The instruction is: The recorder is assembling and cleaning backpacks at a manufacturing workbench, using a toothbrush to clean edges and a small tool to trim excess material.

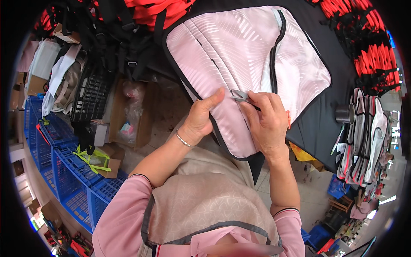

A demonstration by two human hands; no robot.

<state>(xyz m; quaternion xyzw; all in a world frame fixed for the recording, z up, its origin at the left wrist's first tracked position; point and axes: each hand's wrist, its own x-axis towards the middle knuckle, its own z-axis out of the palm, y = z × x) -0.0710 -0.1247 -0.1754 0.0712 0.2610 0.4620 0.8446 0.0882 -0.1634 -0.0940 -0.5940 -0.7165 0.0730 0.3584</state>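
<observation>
The right hand, in the middle of the frame, has its thumb and fingers curled in, pinching a small pair of silver snips. The tips of the snips point left, right over a seam on the pink bag. The left hand is just beside it, to the left. Its thumb is stuck out over the pink cloth near the edge. The other fingers are bent and partly hidden — I cannot tell if they pinch the edge. A shiny bracelet goes around the left wrist.

The pink bag fills the top middle of the frame. It lies flat, with black trim all around and a black zipper that bends down its right part. Its lower end hangs past the black table, near the grey-brown apron at the bottom.

Farther right, a metal cup sits by some hanging bags. Red-orange bundles are at the upper right, and more red cloth is at the top. On the left are a black basket, a cardboard box and — lower down — blue crates.
</observation>
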